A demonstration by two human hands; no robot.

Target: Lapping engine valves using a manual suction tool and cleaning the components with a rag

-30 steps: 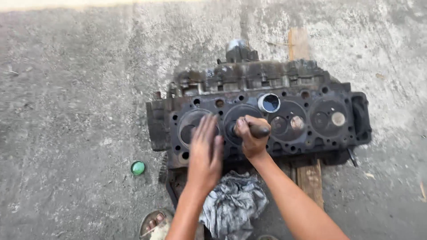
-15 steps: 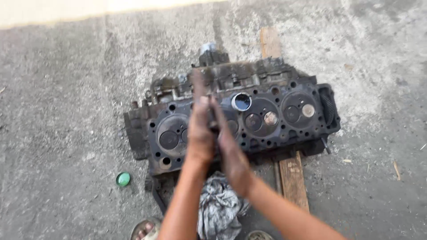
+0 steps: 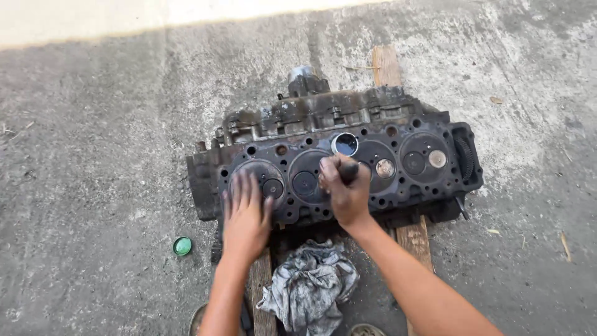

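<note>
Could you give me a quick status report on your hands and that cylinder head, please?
Left hand flat on cylinder head. Right hand shut on dark tool handle. Rag below, clear.

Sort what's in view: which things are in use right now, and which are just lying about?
In use: engine head, left hand flat on it, right hand gripping a dark tool, wooden planks underneath.
Lying about: grey rag, green cap.

One cylinder head [image 3: 348, 155] at the centre, showing four round chambers. Two hands [image 3: 245, 214], both at six o'clock. Two wooden planks [image 3: 415, 239] beneath, perhaps more hidden. One grey rag [image 3: 311, 286], six o'clock. One green cap [image 3: 182, 246], eight o'clock.
</note>
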